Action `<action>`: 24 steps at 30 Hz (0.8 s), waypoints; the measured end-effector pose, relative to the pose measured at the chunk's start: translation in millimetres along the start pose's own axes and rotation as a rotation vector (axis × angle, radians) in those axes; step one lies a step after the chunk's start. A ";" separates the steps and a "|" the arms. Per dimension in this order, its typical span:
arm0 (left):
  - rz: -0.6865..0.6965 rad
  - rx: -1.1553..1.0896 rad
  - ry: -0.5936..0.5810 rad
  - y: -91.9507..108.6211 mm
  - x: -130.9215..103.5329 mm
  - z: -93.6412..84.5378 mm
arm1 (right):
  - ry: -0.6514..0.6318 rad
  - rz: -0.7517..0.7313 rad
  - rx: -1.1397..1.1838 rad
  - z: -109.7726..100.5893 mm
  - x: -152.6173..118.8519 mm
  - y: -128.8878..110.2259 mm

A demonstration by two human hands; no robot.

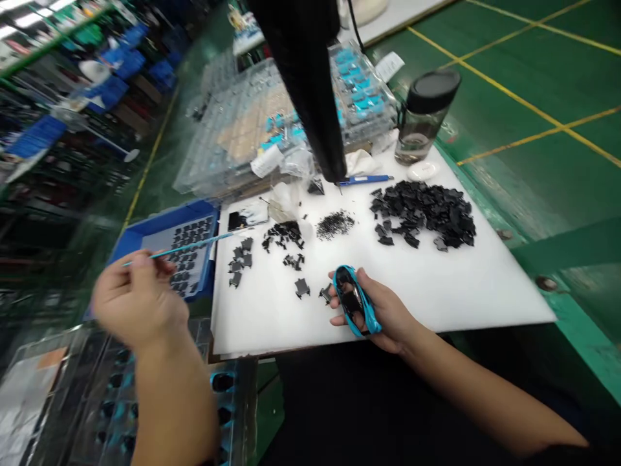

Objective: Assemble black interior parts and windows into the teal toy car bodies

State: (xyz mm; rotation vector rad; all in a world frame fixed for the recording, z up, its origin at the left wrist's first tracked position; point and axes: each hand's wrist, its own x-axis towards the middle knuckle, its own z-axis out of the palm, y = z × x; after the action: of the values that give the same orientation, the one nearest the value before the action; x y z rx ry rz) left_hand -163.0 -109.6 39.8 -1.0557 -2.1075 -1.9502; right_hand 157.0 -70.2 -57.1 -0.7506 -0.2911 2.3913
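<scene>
Raised over the left edge of the white work board (pixel 412 291), my left hand (pixel 145 298) is closed on a thin blue stick (pixel 194 244) whose far end points at the small black parts. My right hand (pixel 383 310) holds a blue-rimmed black oval part (pixel 356 301) above the board's front edge. Beside its fingers lies a small dark bracket (pixel 325 294), with another bracket (pixel 301 287) to the left. A pile of tiny black pieces (pixel 334 224) and a cluster of small black parts (pixel 284 235) sit farther back.
A large black pile (pixel 427 210), a bottle (pixel 422 123) and a blue pen-like tool (pixel 366 180) are at the back right. A dark vertical tool (pixel 315 97) hangs over the board's back. Clear trays (pixel 233 136) stand behind; a blue bin (pixel 145 226) is left.
</scene>
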 end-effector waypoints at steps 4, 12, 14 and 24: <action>-0.258 -0.086 0.084 -59.7 29.9 56.9 | 0.026 -0.010 -0.022 0.5 0.4 -2.4; -0.669 -0.003 -0.125 -100.1 29.5 70.8 | 0.011 -0.085 0.049 -0.1 -1.2 -2.9; -0.654 0.048 -0.121 -98.3 27.6 60.8 | -0.009 -0.123 0.093 -1.3 -0.7 -3.3; 0.678 0.279 -1.068 -15.4 -102.0 32.2 | 0.022 -0.196 0.159 -1.5 2.0 -2.6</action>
State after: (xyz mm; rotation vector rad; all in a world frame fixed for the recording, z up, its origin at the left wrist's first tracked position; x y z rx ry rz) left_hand -81.4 -122.8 -29.8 -2.6334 -1.7789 -0.7666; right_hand 157.9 -66.9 -58.2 -0.6436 -0.1558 2.1905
